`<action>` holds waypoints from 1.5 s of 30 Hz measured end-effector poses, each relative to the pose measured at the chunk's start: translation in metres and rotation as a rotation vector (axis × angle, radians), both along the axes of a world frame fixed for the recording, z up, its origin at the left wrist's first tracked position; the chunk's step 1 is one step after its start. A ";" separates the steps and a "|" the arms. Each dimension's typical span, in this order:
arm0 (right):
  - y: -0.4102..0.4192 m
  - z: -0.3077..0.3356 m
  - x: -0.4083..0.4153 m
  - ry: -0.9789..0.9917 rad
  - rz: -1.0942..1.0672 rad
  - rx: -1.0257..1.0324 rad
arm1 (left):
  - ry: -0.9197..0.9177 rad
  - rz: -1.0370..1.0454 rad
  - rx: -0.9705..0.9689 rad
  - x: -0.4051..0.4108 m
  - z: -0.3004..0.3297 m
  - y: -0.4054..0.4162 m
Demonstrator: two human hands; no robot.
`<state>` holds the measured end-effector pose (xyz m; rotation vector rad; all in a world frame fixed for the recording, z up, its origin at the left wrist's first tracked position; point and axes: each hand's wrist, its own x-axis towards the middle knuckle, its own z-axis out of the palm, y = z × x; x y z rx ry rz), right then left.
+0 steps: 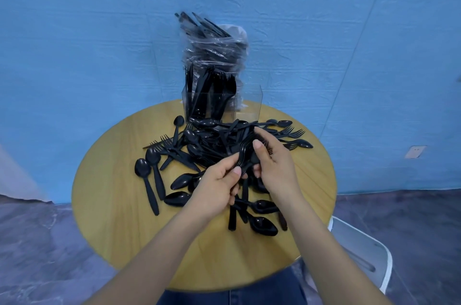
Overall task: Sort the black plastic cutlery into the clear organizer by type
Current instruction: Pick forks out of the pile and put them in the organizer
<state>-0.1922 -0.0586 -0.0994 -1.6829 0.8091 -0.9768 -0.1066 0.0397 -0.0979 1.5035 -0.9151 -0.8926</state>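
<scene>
Head view shows me a job roughly partway through, with most of the work left. The clear organizer [222, 102] stands at the far edge of the round wooden surface [112, 217]. Its left compartments already hold upright black pieces, forks among them as far as I can tell, while the right compartment looks empty. Behind it sits a plastic-wrapped bundle of cutlery [214, 47], unopened as far as I can judge.

A big loose pile of black cutlery [199, 145] covers the middle of the surface: spoons [149, 175] lie to the left and near me, forks [294, 133] fan out at the right, all mixed together.

My left hand [217, 187] and right hand [274, 167] meet just above the pile. The fingers [258, 146] of both curl around a small stack of forks [243, 155], nested together, the left pinching the handle end, the right steadying the upper part.

I judge this stack is being squared up for a trip to the organizer. Dozens of pieces remain unsorted.
</scene>
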 end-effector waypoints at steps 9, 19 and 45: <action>-0.002 0.003 -0.013 -0.132 -0.082 -0.015 | 0.090 0.026 0.004 -0.004 0.000 -0.009; -0.018 -0.005 -0.013 -0.061 -0.111 -0.087 | 0.143 -0.106 0.005 -0.011 0.005 -0.021; -0.119 -0.049 -0.031 0.547 -0.271 -0.306 | -0.151 0.137 -0.002 0.015 -0.022 -0.069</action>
